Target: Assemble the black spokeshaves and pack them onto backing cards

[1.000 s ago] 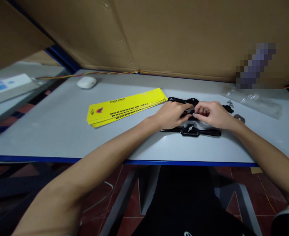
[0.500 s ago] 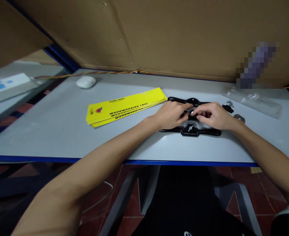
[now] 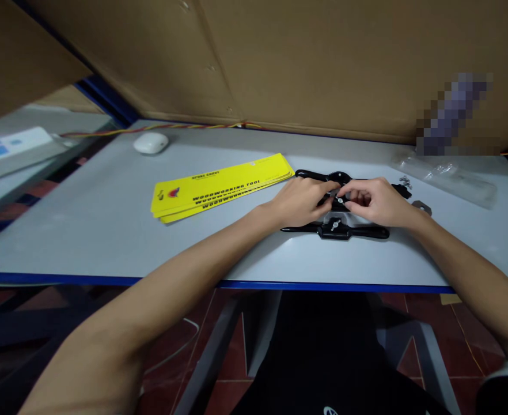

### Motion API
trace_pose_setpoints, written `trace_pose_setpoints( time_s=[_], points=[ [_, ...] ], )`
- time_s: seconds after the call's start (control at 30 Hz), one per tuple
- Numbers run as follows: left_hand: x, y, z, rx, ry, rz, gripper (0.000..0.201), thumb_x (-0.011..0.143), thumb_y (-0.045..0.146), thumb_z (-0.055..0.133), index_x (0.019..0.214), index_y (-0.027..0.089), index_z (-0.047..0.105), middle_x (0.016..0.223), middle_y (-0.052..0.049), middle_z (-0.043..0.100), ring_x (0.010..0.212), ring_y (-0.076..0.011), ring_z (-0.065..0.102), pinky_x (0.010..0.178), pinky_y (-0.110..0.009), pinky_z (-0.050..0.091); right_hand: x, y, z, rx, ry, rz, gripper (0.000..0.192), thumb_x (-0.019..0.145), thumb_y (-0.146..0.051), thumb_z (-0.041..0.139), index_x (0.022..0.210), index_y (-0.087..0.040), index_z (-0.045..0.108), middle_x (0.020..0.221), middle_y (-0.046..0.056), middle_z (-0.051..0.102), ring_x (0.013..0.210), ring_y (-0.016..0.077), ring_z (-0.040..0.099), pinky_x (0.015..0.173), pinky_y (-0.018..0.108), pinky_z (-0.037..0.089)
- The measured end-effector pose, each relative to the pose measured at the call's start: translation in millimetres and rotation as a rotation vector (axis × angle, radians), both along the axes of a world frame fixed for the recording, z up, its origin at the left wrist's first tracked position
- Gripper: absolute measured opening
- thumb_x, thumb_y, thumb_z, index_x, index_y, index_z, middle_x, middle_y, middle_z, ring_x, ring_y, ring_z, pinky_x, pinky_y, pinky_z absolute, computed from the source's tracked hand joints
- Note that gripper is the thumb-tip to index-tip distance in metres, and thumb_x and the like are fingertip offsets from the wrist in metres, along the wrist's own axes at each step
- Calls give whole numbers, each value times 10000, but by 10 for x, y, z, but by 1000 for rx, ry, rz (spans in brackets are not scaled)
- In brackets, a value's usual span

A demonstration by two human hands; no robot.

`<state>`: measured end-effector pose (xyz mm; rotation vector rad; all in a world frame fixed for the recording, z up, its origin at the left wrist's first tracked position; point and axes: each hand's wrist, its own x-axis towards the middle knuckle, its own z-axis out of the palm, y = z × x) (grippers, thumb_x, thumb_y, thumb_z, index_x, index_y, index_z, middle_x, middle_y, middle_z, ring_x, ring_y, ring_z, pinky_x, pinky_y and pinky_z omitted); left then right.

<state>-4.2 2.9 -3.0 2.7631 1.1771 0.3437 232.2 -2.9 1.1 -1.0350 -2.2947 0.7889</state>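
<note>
A pale grey surface [image 3: 107, 230] with a blue front edge lies nearest, bare between that edge and the hands. Just nearer than the fingers, a black spokeshave [image 3: 335, 230] lies flat with a wing nut on its middle. The left hand [image 3: 299, 202] and right hand [image 3: 377, 200] meet over a second black spokeshave [image 3: 318, 176] just beyond it. The fingers [image 3: 349, 193] of both hands are curled close, pinching a small metal screw [image 3: 340, 200] between them. Left of the fingers lies a stack of yellow cards [image 3: 222, 185] printed "WOODWORKING TOOL". Right of the fingers are a small metal plate [image 3: 421, 207] and, farther, a clear plastic bag [image 3: 452, 177]; its contents cannot be made out. Beyond, a white puck [image 3: 151, 142] sits by a cardboard wall [image 3: 280, 63].
</note>
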Motion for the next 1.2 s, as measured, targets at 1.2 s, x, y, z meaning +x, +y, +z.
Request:
trace_pose_setpoints(
  time_s=[1.2],
  points=[
    [-9, -1, 2, -17, -10, 1, 544, 1029, 359, 439, 1437, 136, 723, 962, -143, 813, 879, -300, 765, 732, -388, 516, -20, -4, 16, -26, 21, -48, 164, 927, -372, 735, 902, -220, 678, 697, -19, 634, 665, 155, 550, 688, 341, 409]
  ],
)
